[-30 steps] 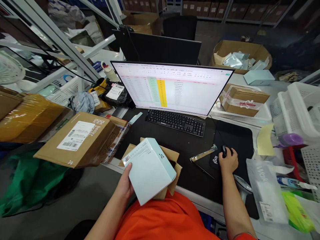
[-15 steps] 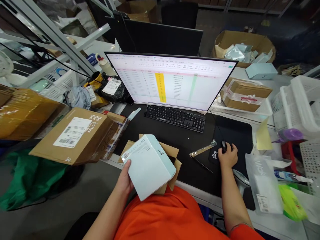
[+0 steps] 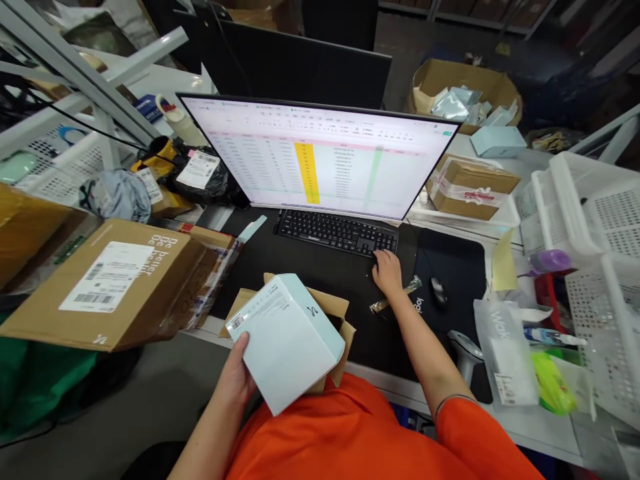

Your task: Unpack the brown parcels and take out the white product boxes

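Observation:
A pale blue box (image 3: 287, 350) is tilted in front of my body, gripped along its left edge by my left hand (image 3: 239, 370). My thumb lies on its top face near a barcode label; the other fingers are hidden beneath. Under and behind it is an opened cardboard box (image 3: 333, 303) with its flaps spread. My right hand (image 3: 387, 272) rests at the number pad of the black keyboard (image 3: 337, 232), fingers extended and holding nothing. The black mouse (image 3: 439, 292) lies free on the mouse pad (image 3: 463, 260). A strip of tape (image 3: 383, 305) lies partly beneath my right forearm.
A monitor (image 3: 320, 157) with a spreadsheet stands behind the keyboard. Labelled cartons (image 3: 107, 277) crowd the left side. To the right are a scanner (image 3: 466, 352), a clear plastic pouch (image 3: 507, 353), white baskets (image 3: 605, 307) and a taped carton (image 3: 473, 187).
My right hand has let go of the mouse and moved left to the keyboard's number pad. My left hand still holds the pale blue box. The view has shifted slightly to the right.

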Demonstrator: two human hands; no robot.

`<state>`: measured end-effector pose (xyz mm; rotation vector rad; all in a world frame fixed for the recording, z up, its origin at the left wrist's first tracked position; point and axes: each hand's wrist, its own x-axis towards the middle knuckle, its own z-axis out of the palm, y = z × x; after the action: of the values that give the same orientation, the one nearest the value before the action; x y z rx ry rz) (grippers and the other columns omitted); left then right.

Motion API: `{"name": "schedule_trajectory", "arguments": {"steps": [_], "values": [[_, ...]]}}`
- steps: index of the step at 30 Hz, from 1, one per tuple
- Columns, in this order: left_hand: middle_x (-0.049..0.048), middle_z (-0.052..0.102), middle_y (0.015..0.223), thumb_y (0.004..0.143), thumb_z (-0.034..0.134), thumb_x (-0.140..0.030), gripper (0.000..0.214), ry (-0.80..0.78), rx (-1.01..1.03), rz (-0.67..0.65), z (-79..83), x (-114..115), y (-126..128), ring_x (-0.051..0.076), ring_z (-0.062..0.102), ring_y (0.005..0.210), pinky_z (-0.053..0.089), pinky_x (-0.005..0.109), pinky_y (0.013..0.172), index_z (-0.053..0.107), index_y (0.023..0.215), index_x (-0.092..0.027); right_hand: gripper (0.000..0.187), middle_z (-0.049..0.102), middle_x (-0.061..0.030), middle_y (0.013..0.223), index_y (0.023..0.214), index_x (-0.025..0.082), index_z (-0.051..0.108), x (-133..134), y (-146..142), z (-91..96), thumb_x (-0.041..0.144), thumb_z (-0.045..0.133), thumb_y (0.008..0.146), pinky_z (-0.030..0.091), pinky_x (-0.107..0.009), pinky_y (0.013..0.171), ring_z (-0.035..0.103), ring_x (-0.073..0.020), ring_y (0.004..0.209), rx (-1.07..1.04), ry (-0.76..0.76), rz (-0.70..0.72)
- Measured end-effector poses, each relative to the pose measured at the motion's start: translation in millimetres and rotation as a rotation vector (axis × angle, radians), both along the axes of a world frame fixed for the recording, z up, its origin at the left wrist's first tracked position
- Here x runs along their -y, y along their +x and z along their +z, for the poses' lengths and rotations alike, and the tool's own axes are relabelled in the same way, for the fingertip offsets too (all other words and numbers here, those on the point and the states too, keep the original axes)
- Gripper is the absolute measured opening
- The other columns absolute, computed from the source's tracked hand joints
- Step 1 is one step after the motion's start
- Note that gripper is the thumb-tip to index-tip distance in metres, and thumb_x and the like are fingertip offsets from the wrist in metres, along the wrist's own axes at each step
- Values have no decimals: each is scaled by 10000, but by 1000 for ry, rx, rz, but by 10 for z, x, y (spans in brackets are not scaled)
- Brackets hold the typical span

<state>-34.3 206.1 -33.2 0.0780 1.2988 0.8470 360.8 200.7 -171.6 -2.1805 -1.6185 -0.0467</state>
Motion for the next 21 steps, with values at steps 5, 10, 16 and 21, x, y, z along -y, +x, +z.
{"name": "schedule_trajectory", "arguments": {"steps": [5, 10, 16, 21], "values": [[87, 805, 846, 901, 577, -210, 582, -63, -105, 41, 41, -8, 5, 295, 785, 850, 620, 441, 930, 503, 1473, -133, 451, 617, -179, 1331, 1335, 81, 597, -104, -49, -55, 177, 461, 915, 301, -513, 1190, 399, -312, 1354, -1, 1, -50], [119, 807, 929, 880, 649, -257, 620, -69, -60, 30, -3, -4, -12, 316, 780, 898, 620, 452, 926, 511, 1471, -134, 349, 518, -157, 1480, 1203, 142, 685, -179, -128, -54, 231, 466, 945, 248, -552, 1214, 343, -323, 1414, 51, 33, -46], [127, 805, 900, 902, 607, -220, 611, -108, -75, 12, 9, -15, -11, 309, 784, 856, 620, 462, 916, 483, 1491, -112, 500, 547, -175, 1458, 1421, 73, 516, -842, -169, 64, 274, 458, 967, 265, -517, 1208, 378, -312, 1392, -33, -12, 71], [119, 802, 859, 909, 554, -166, 610, -106, -77, 1, 44, -37, 0, 299, 782, 776, 629, 466, 885, 455, 1506, -92, 528, 598, -233, 1344, 1418, 12, 493, -1062, -153, 162, 309, 439, 984, 292, -518, 1183, 403, -329, 1357, -64, 3, 16]]}}
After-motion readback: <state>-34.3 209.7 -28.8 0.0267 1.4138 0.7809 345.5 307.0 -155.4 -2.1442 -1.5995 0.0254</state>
